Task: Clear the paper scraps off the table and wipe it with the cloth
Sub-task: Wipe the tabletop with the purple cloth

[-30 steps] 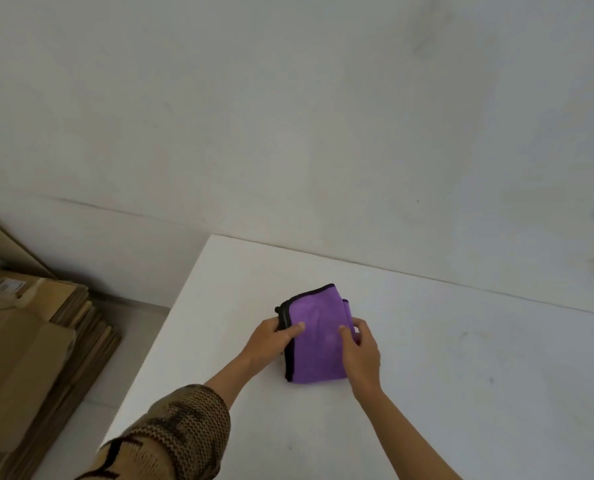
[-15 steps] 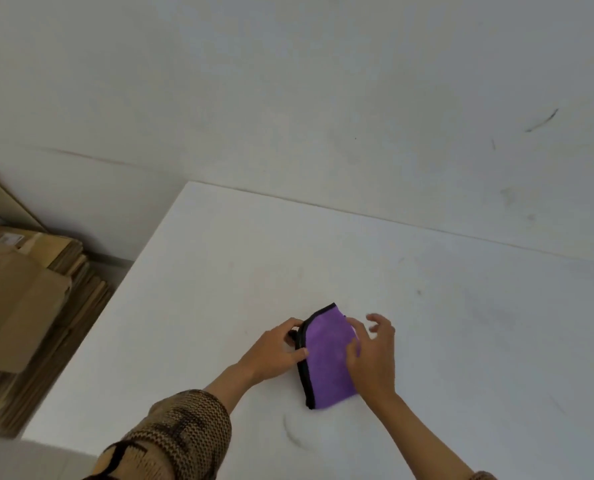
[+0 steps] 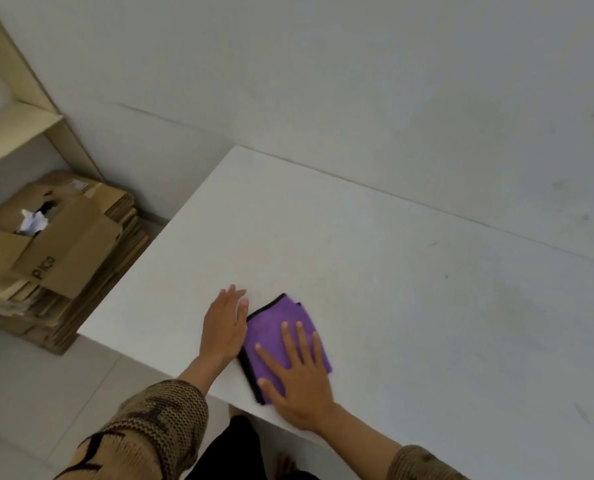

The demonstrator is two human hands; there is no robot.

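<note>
"While the right hand (image 3: 302, 379) lies flat on the cloth (image 3: 269, 322), fingers spread wide, where is the left hand (image 3: 223, 327)?"

"Flat on the table (image 3: 392, 271), fingers straight and together; its thumb side touches the cloth's left hem; neither hand grips anything."

"Cloth position?"

"Folded small, at the table's near edge; purple, black-trimmed; no scraps seen on the tabletop; crumpled white paper (image 3: 32, 221) sits in a cardboard box (image 3: 67, 258) on the floor, far left."

"Handling?"

"Soft, light, limp, I judge; likely to bunch or unfold if dragged by a corner; best driven under a flat palm at its middle; pinch the folded hem to lift."
</note>
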